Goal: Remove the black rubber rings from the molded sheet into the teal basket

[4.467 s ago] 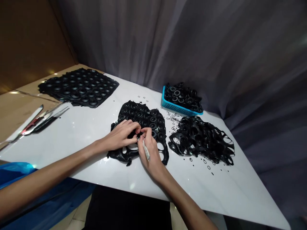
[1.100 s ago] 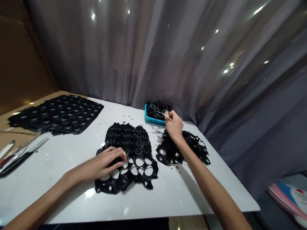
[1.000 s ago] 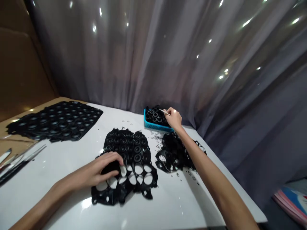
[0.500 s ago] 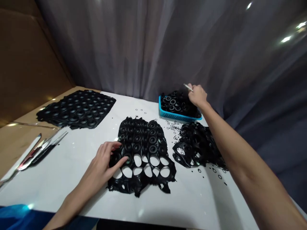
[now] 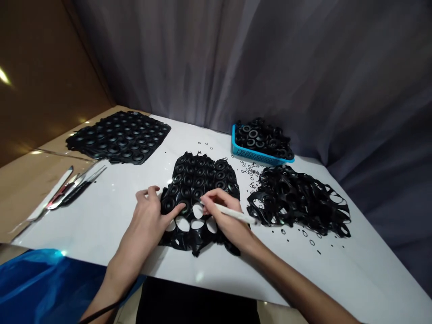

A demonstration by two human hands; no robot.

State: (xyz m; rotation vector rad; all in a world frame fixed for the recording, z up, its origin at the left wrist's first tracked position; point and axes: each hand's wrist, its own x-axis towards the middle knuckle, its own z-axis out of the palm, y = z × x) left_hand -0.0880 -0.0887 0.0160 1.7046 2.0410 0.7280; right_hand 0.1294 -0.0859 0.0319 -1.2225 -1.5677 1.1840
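Note:
A black rubber sheet of moulded rings [image 5: 200, 172] lies before me, with open holes in its nearer rows. My left hand [image 5: 148, 220] rests at its left edge, thumb stretched across a ring and fingers spread. Over the sheet's middle, beside the holes, my right hand [image 5: 229, 218] is closed around a slim white pen-like tool [image 5: 238, 215]. The tool's tip is hidden by my fingers. Black rubber rings [image 5: 253, 133] fill a blue basket [image 5: 261, 156] at the back right.
Tangled black rubber scrap [image 5: 300, 202] lies on the right, with small thin rings [image 5: 249, 168] scattered around it. Another moulded ring sheet [image 5: 119, 136] sits at the back left. Tweezers and other hand tools [image 5: 72, 191] lie at the left. A blue plastic bag [image 5: 33, 288] hangs below the table edge.
My right hand has come back from above the blue basket to the sheet, still holding the white tool. My left hand stays on the sheet. The whole view has shifted slightly.

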